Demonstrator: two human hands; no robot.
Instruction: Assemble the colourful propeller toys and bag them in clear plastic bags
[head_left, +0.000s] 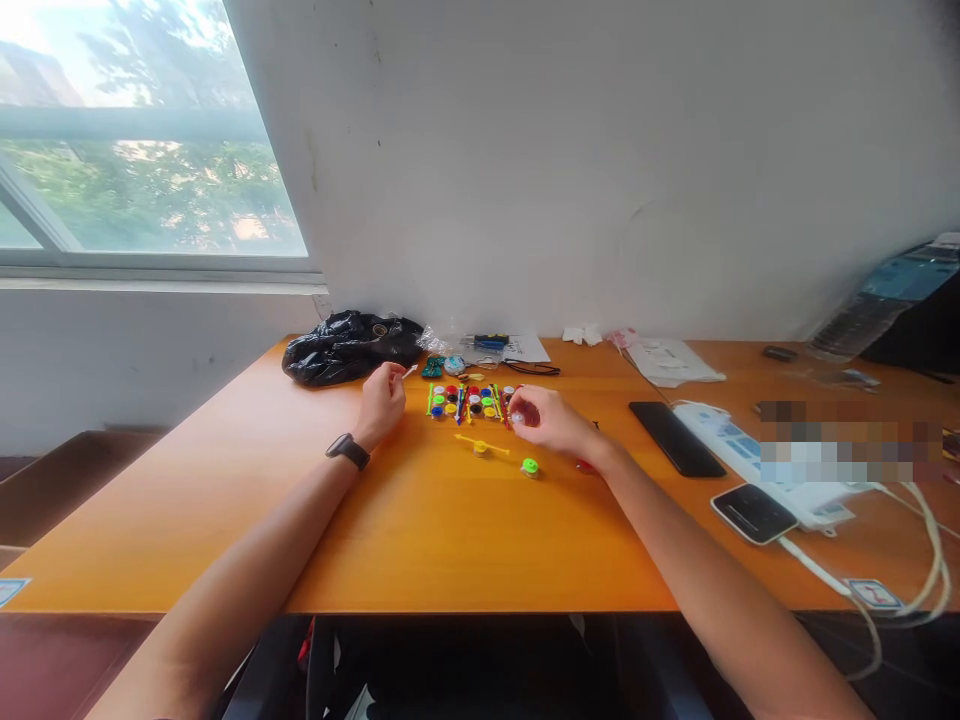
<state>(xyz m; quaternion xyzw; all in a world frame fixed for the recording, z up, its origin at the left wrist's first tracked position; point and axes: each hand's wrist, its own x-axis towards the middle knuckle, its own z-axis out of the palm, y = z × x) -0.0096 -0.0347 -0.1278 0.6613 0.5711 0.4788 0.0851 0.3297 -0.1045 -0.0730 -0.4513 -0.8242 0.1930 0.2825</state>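
Note:
My left hand, wearing a dark watch, is closed in a pinch on a small white arrow-shaped stick. Beside it lie rows of coloured round caps with thin plastic arrow sticks between them. At the right end of those rows, my right hand has its fingers closed around a small round piece, mostly hidden. Nearer to me, a yellow arrow stick rests across a round base. A green-topped round piece stands to its right, and a red piece is partly covered by my right forearm.
A black plastic bag sits at the back left, near tools on paper. On the right are a black phone, a white power strip, a white device with a dark screen, cables and a tilted water bottle.

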